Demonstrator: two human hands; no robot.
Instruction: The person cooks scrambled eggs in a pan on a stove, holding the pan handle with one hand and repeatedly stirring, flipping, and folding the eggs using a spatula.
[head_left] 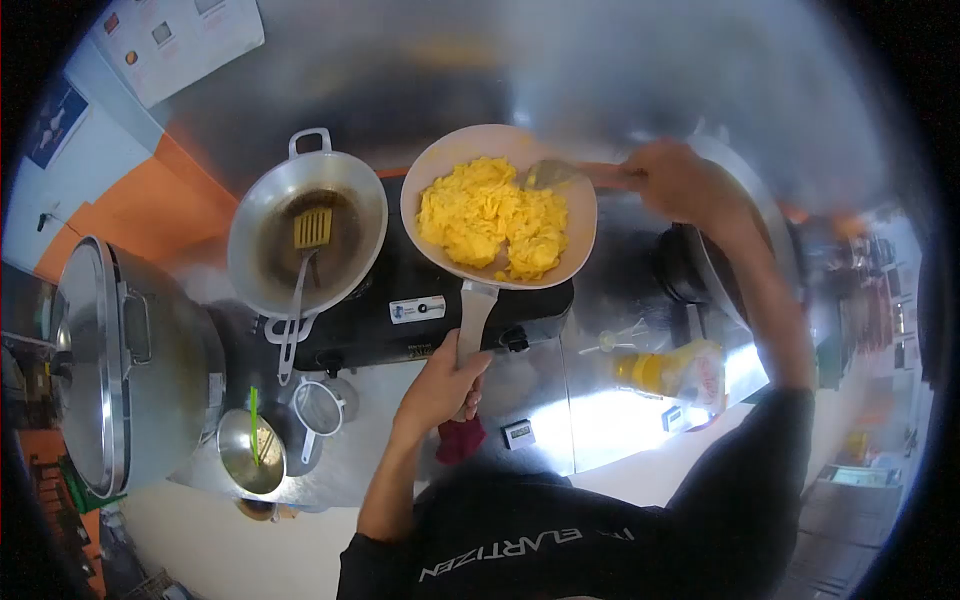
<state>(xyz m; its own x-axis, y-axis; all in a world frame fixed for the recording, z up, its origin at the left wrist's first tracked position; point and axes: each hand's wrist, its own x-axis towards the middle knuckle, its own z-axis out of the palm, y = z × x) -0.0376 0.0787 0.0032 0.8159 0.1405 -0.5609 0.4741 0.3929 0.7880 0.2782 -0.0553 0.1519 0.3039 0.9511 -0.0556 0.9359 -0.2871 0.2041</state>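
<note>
Scrambled eggs [490, 215] lie in soft yellow clumps in a pale frying pan [585, 235]. The pan sits over the right side of a black gas stove [350, 345]. Closed around its light handle is my left hand [435, 388], on the near side. My right hand [675, 182], slightly blurred, grips a spatula [600, 176] whose blade reaches into the pan beside the eggs' upper right edge. I cannot tell whether the blade touches them.
On the stove's left stands a metal wok [250, 235] holding a slotted turner [313, 228]. A big lidded pot [160, 370], steel bowl [240, 480] and strainer [318, 408] are left; an oil bottle [665, 374], timer [519, 434] and large round pan [765, 215] are right.
</note>
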